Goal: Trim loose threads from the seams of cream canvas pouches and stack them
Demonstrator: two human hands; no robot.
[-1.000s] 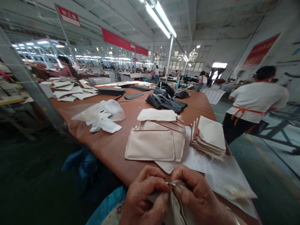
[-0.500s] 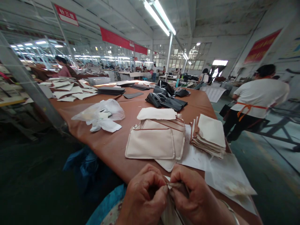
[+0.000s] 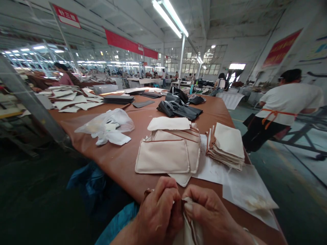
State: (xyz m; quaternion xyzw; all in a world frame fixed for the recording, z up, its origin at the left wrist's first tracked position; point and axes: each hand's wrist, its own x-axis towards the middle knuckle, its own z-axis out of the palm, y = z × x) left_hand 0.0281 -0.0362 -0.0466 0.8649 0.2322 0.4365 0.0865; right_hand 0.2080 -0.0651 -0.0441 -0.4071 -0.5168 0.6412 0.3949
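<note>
My left hand [image 3: 159, 212] and my right hand [image 3: 211, 214] meet at the near table edge. Both pinch the top edge of a cream canvas piece with brown trim [image 3: 189, 229], which hangs down towards my lap. Just beyond my hands lie cream canvas pouches with brown piping [image 3: 163, 157] and a loose cream flap [image 3: 168, 123]. A stack of cream canvas pieces [image 3: 226, 146] sits to the right on a white paper sheet [image 3: 247, 190]. Most of the held piece's lower part is hidden below my hands.
The long table has a brown leather-like top [image 3: 120, 166]. On it lie a plastic bag [image 3: 104, 126], black pieces [image 3: 178, 109] and pale cut pieces [image 3: 68, 102]. A blue bag [image 3: 87, 183] sits below the left edge. A co-worker in an orange apron [image 3: 288, 105] walks at right.
My left hand has risen and closed further over the canvas edge. The co-worker at right has moved further right, and the whole view has shifted slightly.
</note>
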